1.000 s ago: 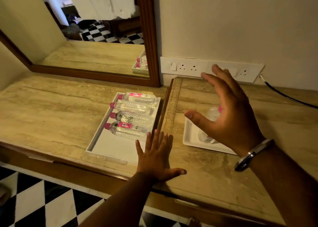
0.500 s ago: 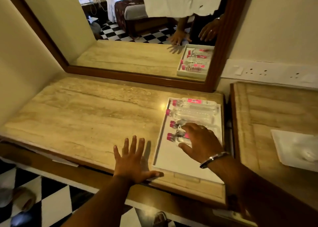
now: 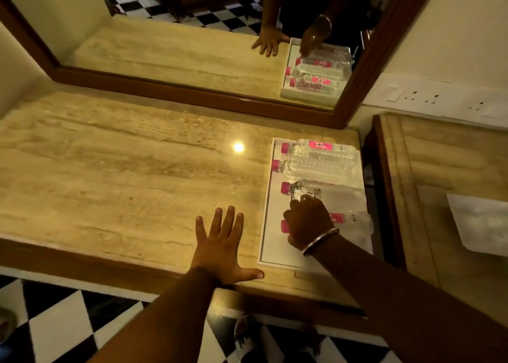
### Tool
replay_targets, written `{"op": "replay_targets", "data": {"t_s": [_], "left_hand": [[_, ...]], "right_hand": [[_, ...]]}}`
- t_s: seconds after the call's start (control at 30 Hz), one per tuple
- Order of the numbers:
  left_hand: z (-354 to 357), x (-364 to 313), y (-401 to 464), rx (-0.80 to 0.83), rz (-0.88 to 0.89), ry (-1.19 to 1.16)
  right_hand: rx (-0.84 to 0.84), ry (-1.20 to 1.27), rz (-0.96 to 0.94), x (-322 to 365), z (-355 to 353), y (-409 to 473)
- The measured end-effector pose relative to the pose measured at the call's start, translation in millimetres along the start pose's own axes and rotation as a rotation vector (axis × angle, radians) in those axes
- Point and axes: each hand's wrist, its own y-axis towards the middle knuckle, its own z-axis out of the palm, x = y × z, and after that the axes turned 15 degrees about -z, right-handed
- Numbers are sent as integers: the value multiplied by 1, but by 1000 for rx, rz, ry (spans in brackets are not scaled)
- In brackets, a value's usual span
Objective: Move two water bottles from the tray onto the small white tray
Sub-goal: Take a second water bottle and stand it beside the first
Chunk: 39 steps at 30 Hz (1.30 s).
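Note:
A long white tray (image 3: 277,258) lies at the right end of the marble counter. Several clear water bottles with pink caps lie side by side in it. My right hand (image 3: 309,224) is curled over the nearest bottle (image 3: 349,219) near its neck, gripping it; only its pink cap and label end show. The bottle behind it (image 3: 324,192) touches my fingertips. My left hand (image 3: 221,248) rests flat on the counter, fingers spread, just left of the tray. The small white tray (image 3: 478,219) sits at the right edge on the neighbouring counter, with a clear bottle faintly visible in it.
A wood-framed mirror (image 3: 192,93) runs along the wall behind the counter. A dark gap (image 3: 369,186) and a raised wooden edge separate the two counters. A switch and socket panel (image 3: 431,98) is on the right wall. Black-and-white floor tiles lie below.
My right hand left the small white tray, crossed left to the long tray, and has closed over the nearest bottle. The view swung left. My left hand stayed flat on the counter.

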Motion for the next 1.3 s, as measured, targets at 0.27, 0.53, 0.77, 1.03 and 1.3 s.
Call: {"op": "replay_targets", "data": {"t_s": [0.27,0.53,0.77,1.03,1.3], "left_hand": [[2,3,1,-26,32,-32],[1,3,1,-18,34,-36],[-9,-2,-1,47,-28,24],[-57,-98,-27,-81,-26,-83],[-68,-316,-62,-123,162,-273]], "right_hand": [[-733,460,346,-56,-41,-62],[-846,668,456,-54,-23,-87],[-867,652,437,-57,-33,-101],[-1096,715,417,-88,-57,-216],[-1006,813,288,-144,-36,-377]]}}
